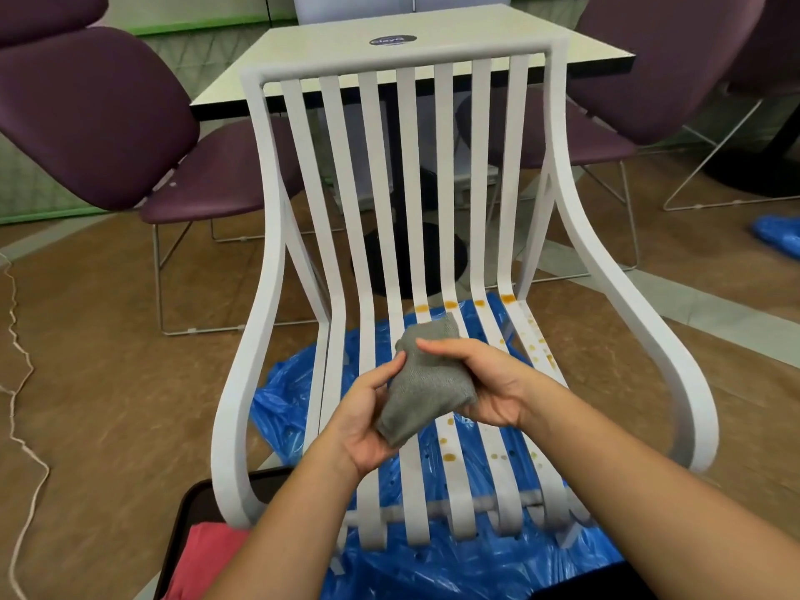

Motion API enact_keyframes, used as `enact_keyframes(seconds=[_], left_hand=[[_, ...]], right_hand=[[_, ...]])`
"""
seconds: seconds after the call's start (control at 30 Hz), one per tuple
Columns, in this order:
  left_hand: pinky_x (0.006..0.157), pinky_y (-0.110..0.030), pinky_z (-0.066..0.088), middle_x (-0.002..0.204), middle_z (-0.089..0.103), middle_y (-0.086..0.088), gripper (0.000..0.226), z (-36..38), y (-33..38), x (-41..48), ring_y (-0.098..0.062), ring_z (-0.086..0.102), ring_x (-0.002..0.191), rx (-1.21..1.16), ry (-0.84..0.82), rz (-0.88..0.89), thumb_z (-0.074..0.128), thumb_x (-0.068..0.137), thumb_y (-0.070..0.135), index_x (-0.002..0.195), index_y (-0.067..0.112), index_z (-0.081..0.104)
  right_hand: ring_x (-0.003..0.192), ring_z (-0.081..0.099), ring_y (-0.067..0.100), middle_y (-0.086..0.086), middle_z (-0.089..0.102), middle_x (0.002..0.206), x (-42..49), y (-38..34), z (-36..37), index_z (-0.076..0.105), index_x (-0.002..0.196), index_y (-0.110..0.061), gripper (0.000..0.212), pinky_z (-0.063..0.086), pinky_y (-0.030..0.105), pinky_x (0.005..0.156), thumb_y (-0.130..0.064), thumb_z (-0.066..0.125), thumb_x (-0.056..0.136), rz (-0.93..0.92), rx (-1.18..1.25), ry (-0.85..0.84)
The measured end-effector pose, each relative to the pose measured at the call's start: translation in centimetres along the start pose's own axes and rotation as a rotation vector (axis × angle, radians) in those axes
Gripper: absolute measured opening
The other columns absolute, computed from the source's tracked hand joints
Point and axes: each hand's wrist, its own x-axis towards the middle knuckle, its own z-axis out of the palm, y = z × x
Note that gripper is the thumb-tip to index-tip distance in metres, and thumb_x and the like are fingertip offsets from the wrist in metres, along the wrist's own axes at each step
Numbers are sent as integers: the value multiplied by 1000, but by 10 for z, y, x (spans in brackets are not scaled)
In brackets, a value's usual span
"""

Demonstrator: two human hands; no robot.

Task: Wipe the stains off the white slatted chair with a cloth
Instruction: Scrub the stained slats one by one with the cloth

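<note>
The white slatted chair (pixel 407 175) faces me, filling the middle of the view. Orange-brown stains (pixel 450 304) dot the slats where seat meets back, and more stains (pixel 448 456) speckle the right seat slats. A folded grey cloth (pixel 426 383) is held just above the seat. My left hand (pixel 368 422) grips its lower left end from below. My right hand (pixel 480 383) holds its right side, thumb across the top.
Blue plastic sheeting (pixel 285 404) covers the floor under the chair. A white table (pixel 433 41) stands behind it, with purple chairs (pixel 95 119) on both sides. A dark tray with a pink cloth (pixel 203 552) sits at bottom left. A thin cord (pixel 17 383) trails along the left floor.
</note>
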Motion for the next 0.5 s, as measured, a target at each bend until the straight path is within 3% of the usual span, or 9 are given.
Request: enact_keyframes(seconds=[0.13, 0.2, 0.3, 0.5], left_hand=[[94, -48, 56, 125, 70, -15, 44, 2, -3, 7, -32, 69, 115, 93, 36, 193, 68, 94, 26, 134, 11, 62], [98, -52, 55, 122, 72, -10, 39, 3, -7, 11, -28, 70, 113, 211, 113, 339, 66, 96, 26, 133, 14, 61], [93, -47, 58, 121, 73, -5, 35, 8, -11, 12, -23, 71, 111, 283, 155, 439, 62, 98, 31, 131, 18, 61], [87, -42, 60, 120, 73, -1, 33, 13, -15, 18, -21, 70, 113, 285, 156, 495, 62, 98, 34, 128, 23, 64]], right_hand=[[118, 62, 38, 24, 63, 127, 2, -1, 1, 57, 131, -3, 43, 45, 52, 105, -10, 68, 90, -60, 7, -2], [110, 67, 34, 18, 70, 117, 4, 2, 2, 63, 125, -8, 34, 52, 51, 98, -16, 67, 92, -91, -63, 82], [100, 71, 28, 11, 75, 105, 10, 6, -1, 66, 118, -10, 34, 58, 44, 85, -28, 69, 90, -162, -142, 233], [107, 67, 37, 21, 69, 117, 21, 23, -10, 76, 107, -6, 29, 49, 54, 98, -26, 69, 87, -147, 214, 128]])
